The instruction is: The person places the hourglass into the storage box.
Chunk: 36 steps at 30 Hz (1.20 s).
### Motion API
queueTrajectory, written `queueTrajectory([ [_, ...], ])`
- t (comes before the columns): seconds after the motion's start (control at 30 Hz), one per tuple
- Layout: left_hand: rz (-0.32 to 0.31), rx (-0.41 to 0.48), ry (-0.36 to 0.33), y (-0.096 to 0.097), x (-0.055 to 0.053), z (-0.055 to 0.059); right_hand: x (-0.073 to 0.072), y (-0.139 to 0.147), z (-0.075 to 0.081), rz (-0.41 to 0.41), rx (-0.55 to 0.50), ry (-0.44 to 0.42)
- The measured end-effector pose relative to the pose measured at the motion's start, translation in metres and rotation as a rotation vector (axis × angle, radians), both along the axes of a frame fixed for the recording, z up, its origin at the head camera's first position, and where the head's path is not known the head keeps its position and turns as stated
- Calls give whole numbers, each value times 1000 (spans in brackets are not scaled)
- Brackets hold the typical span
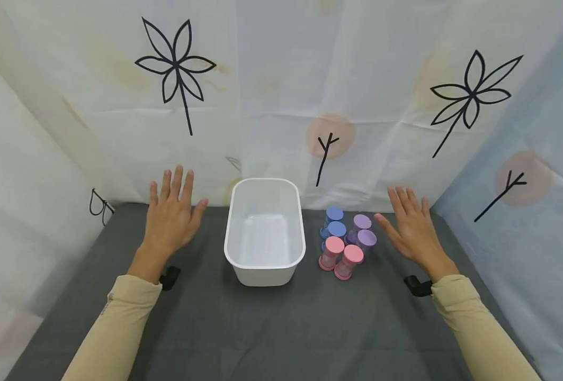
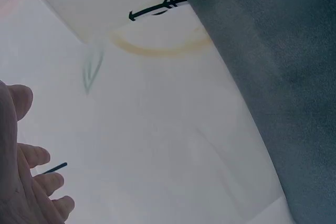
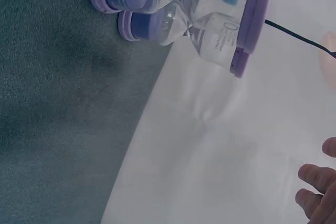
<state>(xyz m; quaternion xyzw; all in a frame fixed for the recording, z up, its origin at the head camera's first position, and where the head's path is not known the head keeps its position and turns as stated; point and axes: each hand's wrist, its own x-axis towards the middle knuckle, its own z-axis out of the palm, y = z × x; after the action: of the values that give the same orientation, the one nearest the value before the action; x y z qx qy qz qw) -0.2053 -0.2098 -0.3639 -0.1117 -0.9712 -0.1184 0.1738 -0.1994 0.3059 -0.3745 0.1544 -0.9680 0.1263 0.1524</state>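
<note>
My left hand (image 1: pixel 170 218) is held with fingers straight, left of a white plastic tub (image 1: pixel 265 275), and holds nothing. On the other side my right hand (image 1: pixel 412 233) also has straight, slightly spread fingers and holds nothing. Between the tub and the right hand stand several hourglasses in pairs: blue hourglasses (image 1: pixel 337 229) at the back left, purple hourglasses (image 1: pixel 366 238) nearest the right thumb, and pink hourglasses (image 1: pixel 343 263) in front. In the right wrist view, a purple hourglass (image 3: pixel 251 17) shows clear bulbs with sand at the bottom. The tub's inside shows only its white floor.
A dark grey cloth (image 1: pixel 262 333) covers the table. White printed fabric (image 1: pixel 271 79) hangs behind it, with more fabric (image 1: pixel 538 238) along the right and left sides. A black camera (image 1: pixel 418 286) is strapped at the right wrist, another camera (image 1: pixel 170 278) at the left.
</note>
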Motion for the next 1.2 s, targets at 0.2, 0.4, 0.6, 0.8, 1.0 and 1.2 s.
queueTrajectory([
  [0.2, -79, 152, 5, 10, 6, -5, 15, -4, 1, -7, -132, -71],
  [0.4, -188, 334, -159, 34, 24, -10, 31, -12, -1, -18, -286, -153],
  [0.6, -205, 269, -283, 66, 43, -22, 49, -22, -11, -33, -412, -66],
  [0.8, -179, 209, -279, 77, 49, -35, 70, -34, -18, -37, -510, 48],
  [1.0, -177, 205, -265, 77, 48, -37, 81, -44, -29, 4, -569, 21],
  [1.2, -175, 212, -274, 77, 48, -36, 81, -56, -40, 4, -570, -2],
])
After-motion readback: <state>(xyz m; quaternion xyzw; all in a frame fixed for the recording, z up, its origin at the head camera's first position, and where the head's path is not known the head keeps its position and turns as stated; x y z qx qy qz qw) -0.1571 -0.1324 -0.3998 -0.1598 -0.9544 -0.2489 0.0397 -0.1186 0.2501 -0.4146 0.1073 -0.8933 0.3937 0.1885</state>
